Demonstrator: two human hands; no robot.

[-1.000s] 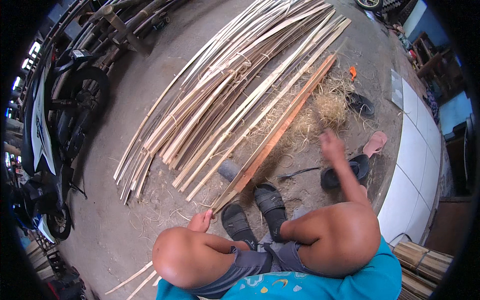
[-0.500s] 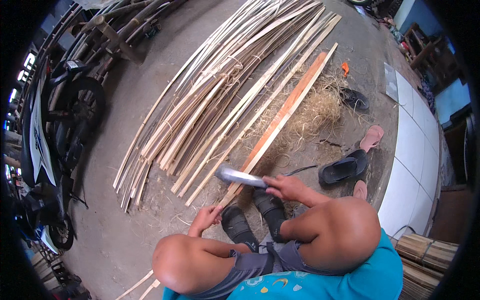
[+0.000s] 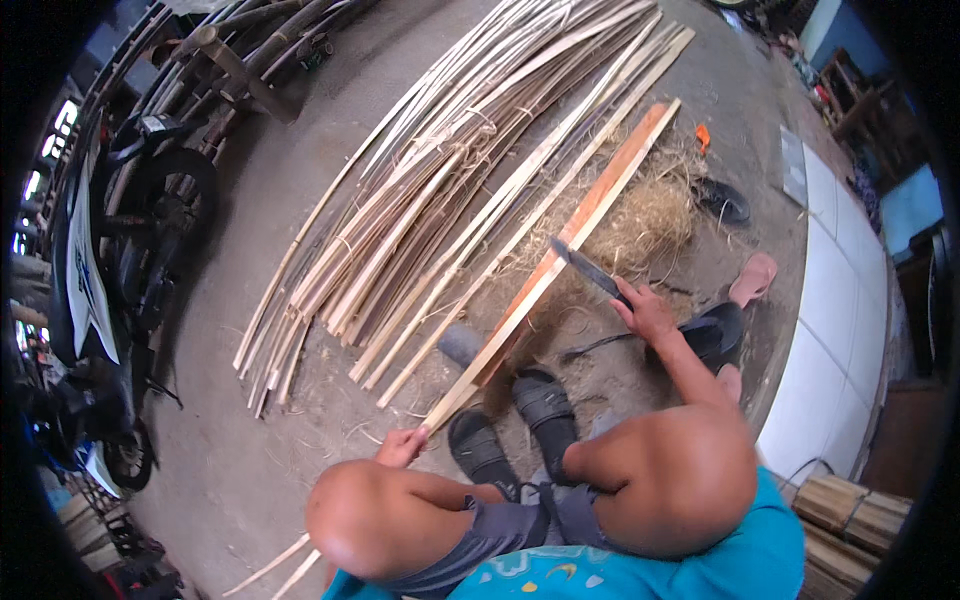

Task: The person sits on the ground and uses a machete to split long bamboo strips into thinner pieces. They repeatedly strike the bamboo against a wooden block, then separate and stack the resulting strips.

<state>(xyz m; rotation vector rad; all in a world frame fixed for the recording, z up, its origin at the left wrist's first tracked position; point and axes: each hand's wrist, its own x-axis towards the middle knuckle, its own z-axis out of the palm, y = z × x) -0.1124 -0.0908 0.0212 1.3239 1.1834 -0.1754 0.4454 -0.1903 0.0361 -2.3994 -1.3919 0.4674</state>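
Note:
A long pale bamboo strip (image 3: 540,290) slants from lower left to upper right over a reddish wooden board (image 3: 610,195). My left hand (image 3: 402,447) is closed on the strip's near end, just above my left knee. In my right hand (image 3: 648,312) is a knife (image 3: 590,270), gripped by its handle, with the blade's tip lying across the strip about halfway along. Under the near part of the strip sits a grey rounded block (image 3: 460,345). Curly shavings (image 3: 645,225) are heaped to the right of the board.
Tied bundles of split strips (image 3: 430,190) lie to the left on the floor. Black sandals (image 3: 710,335) and a pink slipper (image 3: 753,280) are at the right, beside white tiles (image 3: 830,290). A motorcycle (image 3: 110,270) stands far left. Bundled slats (image 3: 850,520) lie at lower right.
My right hand has carried the knife away from me, up along the strip. My left hand has drawn slightly nearer to me, still gripping the strip's end. The grey block is now uncovered.

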